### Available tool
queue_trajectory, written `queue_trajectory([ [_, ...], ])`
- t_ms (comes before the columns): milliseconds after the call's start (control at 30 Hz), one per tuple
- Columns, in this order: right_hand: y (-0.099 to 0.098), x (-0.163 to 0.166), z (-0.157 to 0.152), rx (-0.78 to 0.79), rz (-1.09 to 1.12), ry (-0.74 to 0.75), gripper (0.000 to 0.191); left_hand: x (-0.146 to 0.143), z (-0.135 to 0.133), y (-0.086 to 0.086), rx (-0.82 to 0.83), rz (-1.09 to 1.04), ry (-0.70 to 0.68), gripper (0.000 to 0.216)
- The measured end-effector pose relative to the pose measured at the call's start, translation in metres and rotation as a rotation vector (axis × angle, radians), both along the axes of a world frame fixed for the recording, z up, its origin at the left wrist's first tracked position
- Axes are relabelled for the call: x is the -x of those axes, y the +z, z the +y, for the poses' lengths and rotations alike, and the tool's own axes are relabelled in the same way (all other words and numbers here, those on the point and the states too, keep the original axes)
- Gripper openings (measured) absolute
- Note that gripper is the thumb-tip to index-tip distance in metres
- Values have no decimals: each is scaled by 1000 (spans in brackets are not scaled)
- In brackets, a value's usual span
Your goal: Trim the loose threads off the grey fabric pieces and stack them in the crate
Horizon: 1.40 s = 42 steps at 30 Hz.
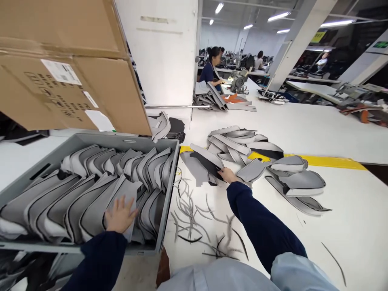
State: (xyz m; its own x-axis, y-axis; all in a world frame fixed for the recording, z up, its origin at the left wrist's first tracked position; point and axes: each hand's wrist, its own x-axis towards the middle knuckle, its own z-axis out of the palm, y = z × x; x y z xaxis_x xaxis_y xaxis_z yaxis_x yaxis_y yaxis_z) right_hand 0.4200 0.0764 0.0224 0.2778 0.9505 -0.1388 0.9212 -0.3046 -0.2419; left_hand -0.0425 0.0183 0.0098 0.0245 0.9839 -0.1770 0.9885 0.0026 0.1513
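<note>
My left hand point(120, 214) lies with spread fingers against a grey fabric piece point(129, 190) in the front row of a grey plastic crate point(174, 161). Several similar curved, dark-edged pieces stand packed in two rows there. On the white table, my right hand point(228, 175) is closed on the edge of a grey fabric piece point(209, 157) with a black underside. Another flat grey piece point(194, 166) lies beneath it. Just beyond and to the right is a loose heap of light grey sewn pieces point(232, 141).
Thin trimmed strips point(189, 210) litter the table's near left. More grey pieces point(303, 182) lie to the right, by a yellow tape line point(327, 162). An open cardboard box point(69, 89) rises behind the crate. Farther back, a person point(209, 68) sits at a sewing machine point(239, 81).
</note>
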Motion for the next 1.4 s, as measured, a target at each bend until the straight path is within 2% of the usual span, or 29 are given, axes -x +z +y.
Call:
queue_trajectory([
  [33,5,3,-4,-28,-7,32,25,-18,0,11,-28,-72,-46,52],
  [100,21,10,-18,-114,-26,112,22,-59,-4,35,-26,-348,-217,54],
  [200,53,25,-59,-271,-52,292,27,-125,-19,75,45,-724,-408,55],
  [300,81,52,-119,-361,-55,526,20,-176,-38,103,296,-1155,-438,62],
  [400,96,85,-176,-483,-114,908,18,-204,-60,112,551,-1439,-335,57],
  [467,101,103,-200,-559,-199,1115,19,-210,-73,110,607,-1468,-184,45],
  [500,105,109,-207,-581,-221,1171,19,-209,-78,109,609,-1460,-99,39],
  [567,115,110,-213,-617,-195,1182,16,-203,-84,110,643,-1442,-40,31],
  [600,122,107,-213,-656,-165,1166,17,-198,-84,112,676,-1430,-88,27],
  [700,145,88,-205,-772,-106,1026,35,-179,-78,127,826,-1350,-404,23],
  [767,153,77,-197,-726,-50,1012,48,-168,-73,138,889,-1287,-537,26],
  [800,153,74,-193,-674,1,1051,48,-162,-72,142,911,-1248,-579,28],
  [867,146,74,-188,-598,113,1153,30,-153,-74,150,912,-1154,-647,33],
  [933,134,79,-188,-631,158,1166,18,-144,-81,154,784,-1057,-653,39],
  [1033,120,86,-196,-806,76,1039,21,-131,-101,150,319,-890,-568,61],
  [1100,118,90,-202,-922,14,1005,21,-125,-116,141,31,-705,-587,72],
  [1167,119,94,-209,-1010,-30,1052,19,-121,-129,129,-191,-565,-649,70],
  [1233,121,98,-214,-1090,-50,1117,18,-120,-136,119,-404,-524,-686,65],
  [1333,122,103,-219,-1160,-29,1146,20,-119,-141,112,-623,-560,-723,72],
  [1400,122,105,-220,-1162,-12,1143,21,-117,-143,112,-651,-592,-757,72],
])
